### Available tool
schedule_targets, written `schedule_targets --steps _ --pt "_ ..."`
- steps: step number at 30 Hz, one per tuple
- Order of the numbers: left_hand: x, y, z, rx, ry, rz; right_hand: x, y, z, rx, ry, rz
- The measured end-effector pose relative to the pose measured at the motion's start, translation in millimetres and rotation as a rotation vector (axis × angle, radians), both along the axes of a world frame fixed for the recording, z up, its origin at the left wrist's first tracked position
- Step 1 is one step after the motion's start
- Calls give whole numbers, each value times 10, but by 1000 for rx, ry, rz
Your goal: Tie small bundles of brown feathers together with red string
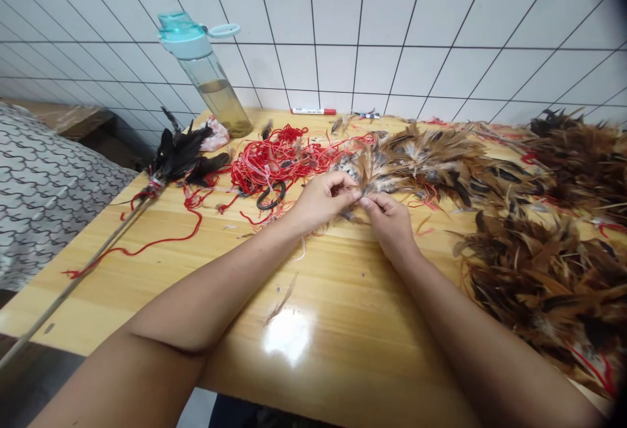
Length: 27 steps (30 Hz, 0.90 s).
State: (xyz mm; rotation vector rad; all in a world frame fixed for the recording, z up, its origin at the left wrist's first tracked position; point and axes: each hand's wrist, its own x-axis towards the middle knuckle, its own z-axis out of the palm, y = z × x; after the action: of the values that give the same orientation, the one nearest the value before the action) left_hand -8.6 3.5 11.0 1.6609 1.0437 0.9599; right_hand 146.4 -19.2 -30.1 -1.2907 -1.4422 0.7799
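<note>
Fingertips of my left hand point(329, 198) and my right hand point(389, 217) meet in a pinch at the base of some brown feathers point(375, 170), which fan out above them. Both hands are closed on these feather ends; any thread between the fingertips is too small to make out. A tangle of red string point(281, 157) lies just left of my left hand, with black scissor handles point(271, 195) at its lower edge. To the right of my hands spreads a row of brown and grey feathers point(441, 153).
A stick point(98, 255) with black feathers point(179, 153) crosses the wooden table point(313, 297) at the left. Behind stand a water bottle point(210, 78) and a red marker point(313, 112) by the tiled wall. Brown feather piles point(548, 278) cover the right side.
</note>
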Motion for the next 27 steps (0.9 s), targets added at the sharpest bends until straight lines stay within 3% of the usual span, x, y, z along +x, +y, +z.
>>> schedule_targets --steps 4,11,13,19,27 --pt "-1 -8 7 62 58 15 -5 5 -14 9 -19 25" --pt "-45 22 54 30 21 42 -10 -10 5 -20 46 16" --pt "-116 60 78 83 128 34 -8 -11 13 -31 58 -5" --pt "-275 134 61 269 573 -251 -3 0 6 -51 88 -36" --pt "-220 125 -14 402 764 -289 -10 -14 23 -42 80 -35"
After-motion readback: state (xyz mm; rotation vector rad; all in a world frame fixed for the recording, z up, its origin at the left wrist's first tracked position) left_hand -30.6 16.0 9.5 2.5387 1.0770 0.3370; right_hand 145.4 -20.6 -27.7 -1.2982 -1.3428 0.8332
